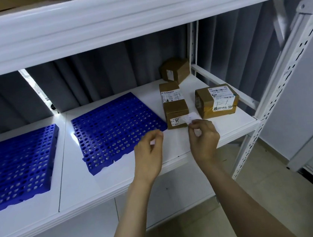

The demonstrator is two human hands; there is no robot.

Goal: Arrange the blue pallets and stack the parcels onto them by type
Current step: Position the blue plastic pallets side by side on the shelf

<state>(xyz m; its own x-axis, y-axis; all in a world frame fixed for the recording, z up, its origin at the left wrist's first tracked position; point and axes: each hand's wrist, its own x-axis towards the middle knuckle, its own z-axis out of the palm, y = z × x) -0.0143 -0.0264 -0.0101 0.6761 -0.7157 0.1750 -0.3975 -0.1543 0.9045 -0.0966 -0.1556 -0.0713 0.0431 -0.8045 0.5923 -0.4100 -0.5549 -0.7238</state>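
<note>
Parcels sit beside the blue pallets; our right hand pinches a slip, left hand curled, contents unclear; we'd lift one next.

Materials on the mid shelf: coated metal, plastic, cardboard, paper, cloth.
Shelf and upright: white coated metal, smooth and glossy; the upright is punched with slots. Left pallet and mid pallet: blue moulded plastic, hole grid, slight sheen. Boxes at the right end: brown cardboard, matt, with white paper labels. Right box also has glossy yellowish tape. Slip near the front edge: thin white printed paper. Curtain behind the back edge: grey cloth, matt, pleated.
</note>
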